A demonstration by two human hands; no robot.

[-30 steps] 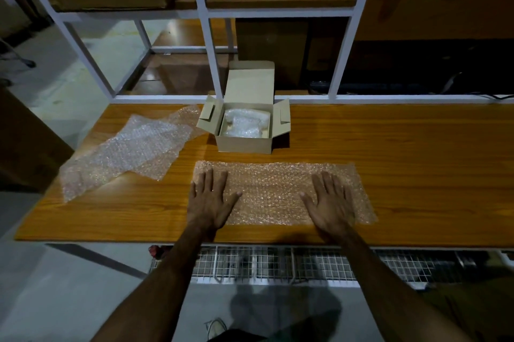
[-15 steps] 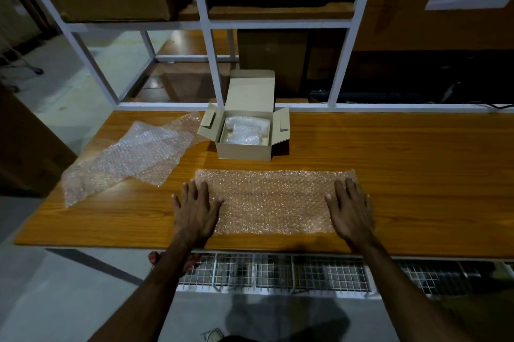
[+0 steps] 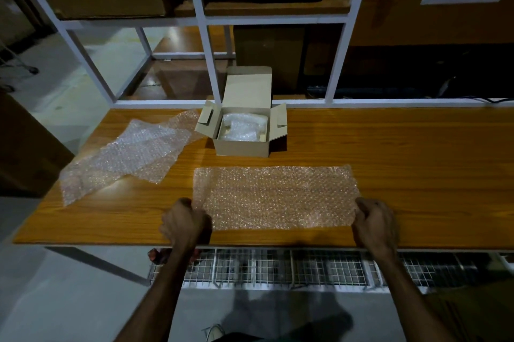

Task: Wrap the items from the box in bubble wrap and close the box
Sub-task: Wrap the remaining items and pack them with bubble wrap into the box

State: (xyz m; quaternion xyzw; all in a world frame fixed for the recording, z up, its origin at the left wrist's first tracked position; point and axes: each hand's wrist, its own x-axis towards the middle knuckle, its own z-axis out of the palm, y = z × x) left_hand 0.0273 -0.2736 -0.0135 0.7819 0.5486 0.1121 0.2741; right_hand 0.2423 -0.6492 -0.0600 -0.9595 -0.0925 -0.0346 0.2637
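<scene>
A flat rectangular sheet of bubble wrap [image 3: 275, 197] lies on the wooden table [image 3: 403, 163] in front of me. My left hand [image 3: 185, 223] grips its near left corner with curled fingers. My right hand [image 3: 374, 223] grips its near right corner the same way. Behind the sheet stands a small open cardboard box [image 3: 242, 130], lid up and side flaps out. Inside it lies a pale item [image 3: 242, 127] wrapped in bubble wrap.
A second, crumpled sheet of bubble wrap [image 3: 125, 155] lies at the table's left. A white metal shelf frame [image 3: 205, 44] with cardboard boxes rises behind the table. A wire mesh rack [image 3: 278, 266] hangs under the front edge.
Both hands lay flat on the sheet and slid outward to its ends. Now their fingers have curled round the sheet's near corners.
</scene>
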